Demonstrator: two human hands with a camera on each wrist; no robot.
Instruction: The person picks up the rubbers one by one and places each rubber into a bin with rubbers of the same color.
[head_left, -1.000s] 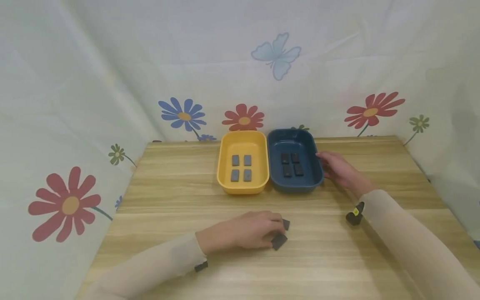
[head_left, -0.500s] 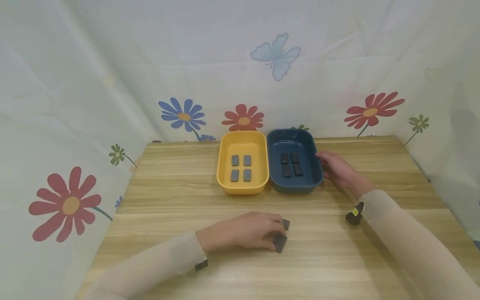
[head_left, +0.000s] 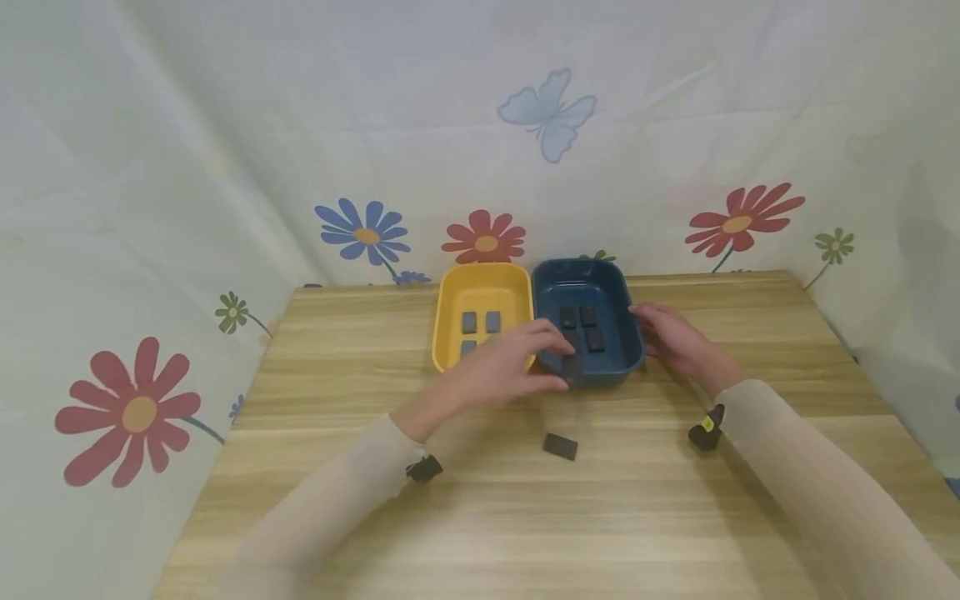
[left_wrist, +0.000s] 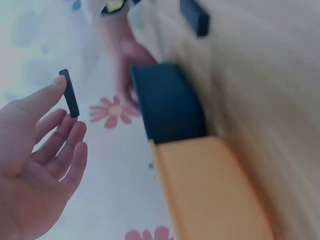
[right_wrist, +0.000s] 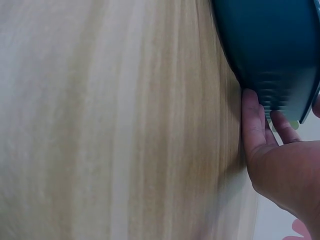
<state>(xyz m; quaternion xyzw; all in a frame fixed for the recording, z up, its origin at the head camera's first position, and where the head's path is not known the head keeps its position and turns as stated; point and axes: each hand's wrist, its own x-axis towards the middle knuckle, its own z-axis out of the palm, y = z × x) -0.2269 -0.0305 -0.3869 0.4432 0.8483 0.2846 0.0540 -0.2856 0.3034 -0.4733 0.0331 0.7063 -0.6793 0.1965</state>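
Observation:
My left hand [head_left: 506, 362] pinches a thin dark rectangular tile [left_wrist: 70, 94] between thumb and fingertips. In the head view it is over the near edge of the blue bin [head_left: 626, 292], above the tabletop. Several dark tiles [head_left: 588, 316] lie flat inside this bin; one is partly hidden by the held tile. My right hand [head_left: 675, 342] is at the bin's right side; in the right wrist view its fingers [right_wrist: 252, 117] lie fairly straight against the outer wall. Another dark tile [head_left: 560, 447] lies on the table in front.
A yellow bin [head_left: 442, 317] stands directly left of the blue one, with several grey tiles [head_left: 469, 322] in it, partly hidden by my left hand. Both bins stand near the back edge of the wooden table [head_left: 337, 358]. A flowered cloth [head_left: 420, 125] hangs behind.
My left hand has lifted one dark tile off the table and carried it forward to the blue bin's near edge. The other loose tile stays on the table. My right hand has barely moved.

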